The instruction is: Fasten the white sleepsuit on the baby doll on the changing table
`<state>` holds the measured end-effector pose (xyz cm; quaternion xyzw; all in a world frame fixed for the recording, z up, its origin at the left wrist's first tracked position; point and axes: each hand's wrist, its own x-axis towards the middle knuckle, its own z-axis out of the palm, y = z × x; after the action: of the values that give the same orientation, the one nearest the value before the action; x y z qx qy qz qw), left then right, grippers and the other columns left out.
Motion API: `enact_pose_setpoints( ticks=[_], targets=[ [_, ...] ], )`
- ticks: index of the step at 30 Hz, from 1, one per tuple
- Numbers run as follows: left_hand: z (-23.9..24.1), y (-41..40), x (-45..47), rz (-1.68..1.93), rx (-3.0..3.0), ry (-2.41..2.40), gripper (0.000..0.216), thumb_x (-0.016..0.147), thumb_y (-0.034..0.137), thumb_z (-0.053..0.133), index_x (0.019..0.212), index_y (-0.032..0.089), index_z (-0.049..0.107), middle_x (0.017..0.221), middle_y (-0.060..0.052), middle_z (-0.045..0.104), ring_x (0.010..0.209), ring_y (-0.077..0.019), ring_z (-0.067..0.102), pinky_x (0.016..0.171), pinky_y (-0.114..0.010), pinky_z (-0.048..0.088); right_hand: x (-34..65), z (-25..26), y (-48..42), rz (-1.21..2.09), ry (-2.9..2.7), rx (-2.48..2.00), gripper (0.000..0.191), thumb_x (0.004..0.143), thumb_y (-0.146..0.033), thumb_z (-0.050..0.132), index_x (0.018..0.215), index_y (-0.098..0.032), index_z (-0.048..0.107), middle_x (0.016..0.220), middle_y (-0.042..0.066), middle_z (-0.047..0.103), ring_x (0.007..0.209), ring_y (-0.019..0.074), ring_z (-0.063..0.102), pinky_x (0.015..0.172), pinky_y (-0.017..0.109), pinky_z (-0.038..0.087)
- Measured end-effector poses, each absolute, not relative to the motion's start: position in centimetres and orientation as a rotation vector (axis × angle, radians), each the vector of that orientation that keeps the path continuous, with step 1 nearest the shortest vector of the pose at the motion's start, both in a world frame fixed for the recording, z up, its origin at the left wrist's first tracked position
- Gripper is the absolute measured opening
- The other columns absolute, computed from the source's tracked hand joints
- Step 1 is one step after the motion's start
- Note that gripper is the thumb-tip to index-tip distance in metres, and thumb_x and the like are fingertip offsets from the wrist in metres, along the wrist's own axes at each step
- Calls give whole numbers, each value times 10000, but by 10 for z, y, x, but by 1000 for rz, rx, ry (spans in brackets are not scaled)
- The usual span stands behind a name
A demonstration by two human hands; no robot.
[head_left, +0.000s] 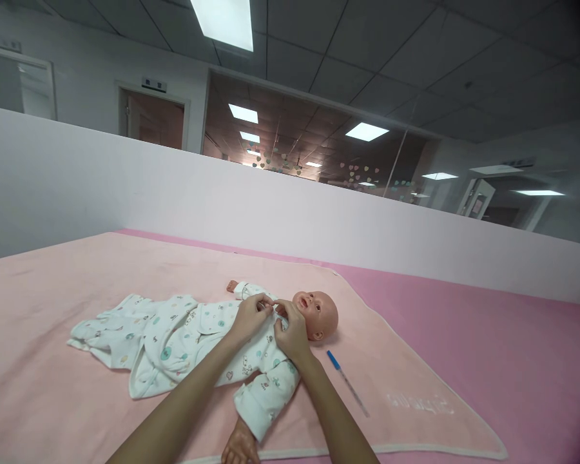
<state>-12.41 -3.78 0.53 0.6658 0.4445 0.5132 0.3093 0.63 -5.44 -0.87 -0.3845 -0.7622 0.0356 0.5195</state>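
Doll (318, 312), qty 1, on its back mid-scene, head to the right, body running left. Gown (205, 332), qty 1, white with small printed figures, on the doll; lower part spreads left over the blanket. Doll hands showing: 2, one at the far side, one at the near edge.

Person's hands: 2, both at the gown's neckline just below the doll's chin. Left hand (252, 317) has bent fingers, tips at the collar. Right hand (292, 330) curls in from the right, tips almost meeting the left's. Can't tell whether either one pinches cloth; tips too small to read.

Pen (346, 379), qty 1, blue cap, lying right of the doll, near the right forearm, untouched.

Surface: 1 peach blanket (391, 354), pale edging, white lettering (420, 405) at near right. Darker pink surface (502, 335) shows beneath, right and far.

Room: low white wall (232, 200) along the far side, long window (309, 122) above it with heart stickers (360, 173), grey panel ceiling, 1 bright light panel (227, 22) overhead, doorway (155, 121) at far left.
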Motion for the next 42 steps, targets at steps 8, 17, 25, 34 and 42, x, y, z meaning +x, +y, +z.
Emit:
enact_pose_setpoints(
  ticks=[8,17,25,34,42],
  targets=[
    [9,-36,-135,1354,1331,943,218,625,263,564,784,116,588,633,0,538,625,-102,497,622,-215,388,10,-11,-48,244,-1857,-889,457,577,-9,375,979,-170,523,744,8,505,701,133,491,664,249,430],
    [7,-35,-134,1370,1336,929,208,611,261,579,756,112,591,612,4,525,606,-99,482,610,-218,378,11,-6,-49,286,-1930,-887,530,518,2,348,981,-180,530,730,-12,471,674,116,456,621,222,401],
    [5,-34,-134,1343,1384,935,210,620,261,563,766,114,593,665,-20,557,660,-119,511,638,-227,397,10,-2,-53,257,-1909,-917,591,535,-2,364,1070,-210,503,795,1,471,662,115,431,616,229,401],
    [1,-33,-134,1350,1432,903,194,646,241,534,778,114,598,679,-25,574,677,-125,523,649,-229,401,12,-5,-49,263,-1923,-964,546,527,-6,376,1017,-193,527,804,13,489,689,127,454,653,252,426],
    [9,-41,-131,1352,1469,954,203,618,272,536,742,122,593,653,-22,558,653,-125,508,638,-228,392,15,3,-52,458,-1957,-927,557,545,-37,389,1054,-209,537,773,-3,504,680,123,478,614,230,423]
  ],
)
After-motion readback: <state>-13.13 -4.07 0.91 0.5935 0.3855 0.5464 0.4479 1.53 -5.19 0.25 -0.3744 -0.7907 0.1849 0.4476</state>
